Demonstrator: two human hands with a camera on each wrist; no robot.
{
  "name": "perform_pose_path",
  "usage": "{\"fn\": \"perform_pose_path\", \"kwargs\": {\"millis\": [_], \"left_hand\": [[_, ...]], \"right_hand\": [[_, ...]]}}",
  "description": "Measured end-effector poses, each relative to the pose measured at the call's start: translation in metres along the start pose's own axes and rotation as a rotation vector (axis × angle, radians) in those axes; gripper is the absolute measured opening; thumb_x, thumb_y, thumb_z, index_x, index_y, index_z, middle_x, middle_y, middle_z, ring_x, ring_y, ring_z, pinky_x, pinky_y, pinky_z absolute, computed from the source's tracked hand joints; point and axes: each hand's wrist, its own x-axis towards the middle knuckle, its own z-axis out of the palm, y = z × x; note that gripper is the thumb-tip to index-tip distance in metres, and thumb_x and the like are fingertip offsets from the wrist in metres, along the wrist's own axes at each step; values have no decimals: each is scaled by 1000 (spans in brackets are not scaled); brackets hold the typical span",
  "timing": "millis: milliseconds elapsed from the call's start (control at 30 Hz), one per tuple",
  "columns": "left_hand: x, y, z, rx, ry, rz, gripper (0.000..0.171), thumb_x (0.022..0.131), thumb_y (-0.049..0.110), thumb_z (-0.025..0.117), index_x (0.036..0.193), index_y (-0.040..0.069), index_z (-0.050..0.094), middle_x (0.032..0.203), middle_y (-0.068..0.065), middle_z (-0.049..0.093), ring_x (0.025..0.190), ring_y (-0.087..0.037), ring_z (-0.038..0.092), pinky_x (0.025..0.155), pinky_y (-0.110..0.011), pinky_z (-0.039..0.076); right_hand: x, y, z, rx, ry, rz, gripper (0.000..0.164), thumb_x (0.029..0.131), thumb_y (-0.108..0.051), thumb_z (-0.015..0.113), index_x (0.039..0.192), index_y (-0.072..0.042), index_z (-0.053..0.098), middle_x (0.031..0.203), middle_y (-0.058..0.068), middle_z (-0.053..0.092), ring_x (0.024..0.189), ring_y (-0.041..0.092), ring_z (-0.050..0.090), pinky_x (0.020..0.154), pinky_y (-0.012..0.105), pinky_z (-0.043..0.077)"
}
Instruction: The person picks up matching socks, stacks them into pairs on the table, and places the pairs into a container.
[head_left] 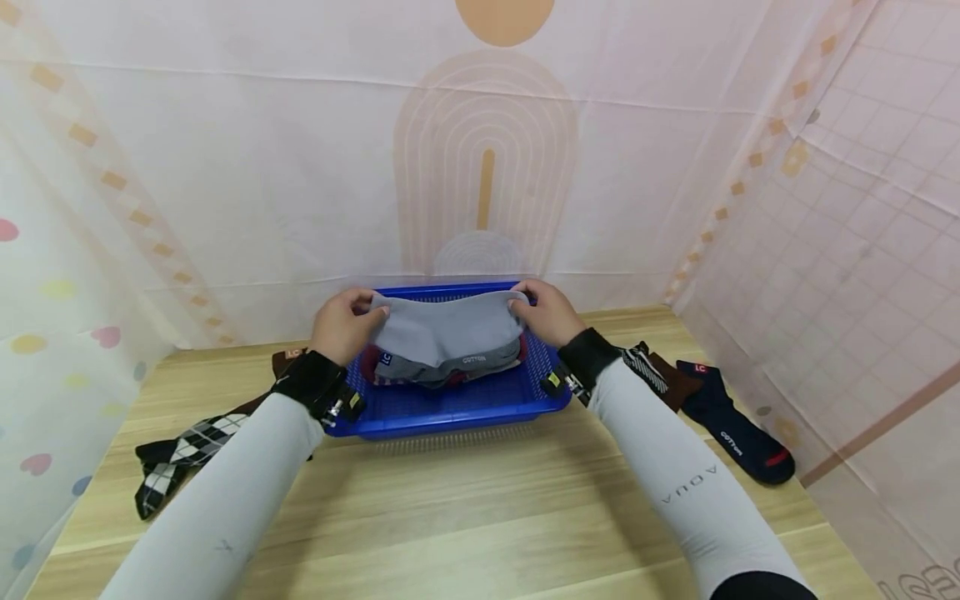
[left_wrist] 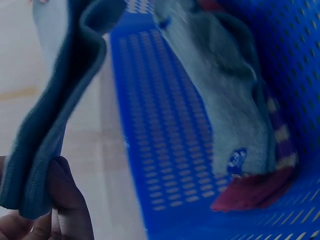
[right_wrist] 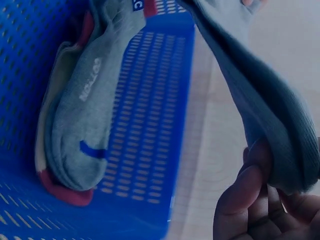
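Note:
A plain grey sock is stretched sideways above the blue basket. My left hand pinches one end of it between thumb and fingers, and my right hand pinches the other. Below it, inside the basket, lies a grey sock with "COTTON" lettering and a small blue label, on top of a striped sock with maroon ends. Both wrist views show the held sock folded lengthwise, its lower side hanging apart from the socks beneath.
On the wooden table, argyle socks and a brown sock lie left of the basket. To the right are a black-and-white patterned sock, a brown one and a navy sock. A patterned cloth hangs behind.

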Motion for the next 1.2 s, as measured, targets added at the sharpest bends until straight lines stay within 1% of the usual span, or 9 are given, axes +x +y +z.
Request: {"fn": "perform_pose_path", "kwargs": {"millis": [200, 367, 467, 533, 600, 667, 833, 1033, 1200], "left_hand": [[23, -6, 7, 98, -71, -48, 43, 99, 21, 61, 132, -7, 59, 128, -28, 63, 118, -41, 58, 102, -51, 47], [36, -11, 15, 203, -142, -91, 33, 95, 18, 61, 119, -5, 66, 119, -24, 65, 106, -35, 59, 91, -44, 50], [43, -17, 24, 249, -165, -122, 15, 91, 11, 60, 84, -2, 59, 84, -14, 59, 76, -26, 53, 67, -34, 44], [47, -22, 30, 273, -167, -133, 24, 89, 6, 58, 67, 5, 47, 66, -5, 46, 61, -19, 41, 56, -29, 34], [53, -31, 37, 306, -162, -122, 35, 87, 3, 56, 61, 13, 34, 59, 2, 30, 55, -15, 30, 52, -28, 27], [56, -39, 45, 357, -152, -94, 33, 88, 3, 55, 59, 9, 41, 56, -2, 39, 53, -17, 37, 52, -30, 35], [56, -49, 58, 449, -141, -73, 20, 93, 6, 56, 91, -8, 71, 99, -27, 72, 87, -38, 70, 81, -51, 56], [51, -48, 65, 489, -139, -89, 29, 95, 6, 56, 113, -13, 67, 115, -34, 67, 105, -46, 67, 92, -55, 55], [47, -37, 64, 481, -81, -30, 39, 92, 9, 59, 127, -8, 61, 123, -34, 61, 114, -50, 60, 97, -61, 50]], "right_hand": [[25, 6, 14, -130, -58, 67, 22, 101, -20, 59, 116, -6, 67, 119, 13, 67, 103, 26, 61, 89, 37, 50], [39, 11, 28, -212, -102, 127, 23, 100, -16, 58, 116, -4, 68, 119, 14, 68, 102, 27, 61, 88, 38, 52], [44, 15, 37, -263, -115, 154, 21, 97, -11, 59, 113, -2, 69, 117, 14, 70, 102, 28, 64, 87, 38, 53], [48, 18, 44, -307, -127, 160, 21, 95, -9, 59, 112, -1, 69, 117, 14, 72, 104, 28, 65, 90, 37, 54], [50, 20, 50, -339, -141, 173, 22, 95, -7, 59, 113, -2, 69, 119, 14, 72, 107, 28, 66, 93, 39, 54], [52, 22, 55, -380, -152, 189, 23, 95, -6, 58, 115, -2, 69, 122, 13, 71, 110, 28, 66, 96, 39, 53], [55, 26, 67, -467, -156, 206, 27, 98, -4, 56, 121, -5, 70, 125, 11, 71, 113, 26, 67, 99, 40, 53], [54, 24, 75, -614, -152, 144, 19, 98, 0, 56, 105, -6, 73, 107, 11, 75, 98, 24, 70, 88, 38, 56], [53, 20, 79, -678, -89, 70, 19, 98, -7, 60, 113, -6, 70, 115, 14, 68, 109, 30, 65, 94, 43, 54]]}}
